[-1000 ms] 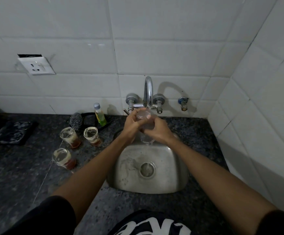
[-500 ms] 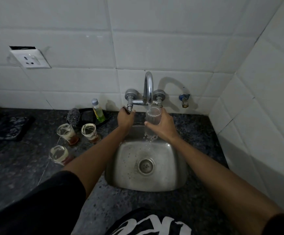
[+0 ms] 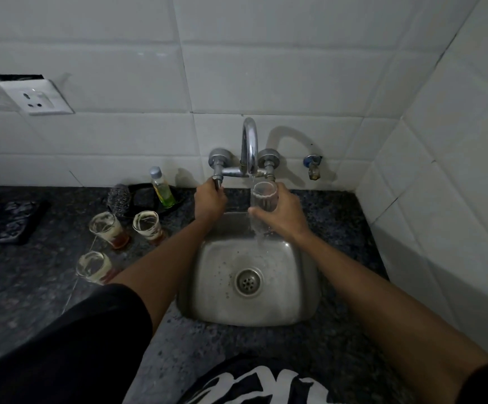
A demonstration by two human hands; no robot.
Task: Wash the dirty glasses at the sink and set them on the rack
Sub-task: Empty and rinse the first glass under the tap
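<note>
Clear glass (image 3: 263, 199) is held under the spout (image 3: 250, 147) by the right hand (image 3: 280, 217), whose fingers and thumb are curled round its lower wall. The glass stands upright above the back edge of the sink (image 3: 301, 287), and a thin stream (image 3: 253, 182) is seen falling at its left rim and running down into the basin. The left hand (image 3: 209, 201) is closed round the left tap handle (image 3: 216, 182), so the flow is judged to be under adjustment.

For the rinse to be done well, the mouth of the glass should be brought squarely beneath the stream, since much of the water seems to be passing down the outside. The glass is best tilted and turned so that the whole inner wall is reached and the water is let spill out rather than left standing. A moderate flow is advised; a hard one would be thrown back off the steel onto the counter (image 3: 338, 228). The grip should be kept low and firm, as wet glass is likely to slip, and the rim should be kept apart from the metal spout.

Three dirty glasses (image 3: 105, 228) (image 3: 148, 224) (image 3: 94, 266) are left on the counter to the left of the sink, near a soap bottle (image 3: 162, 188) and a scrubber (image 3: 117, 196). No rack is seen, so its place cannot be told.
</note>
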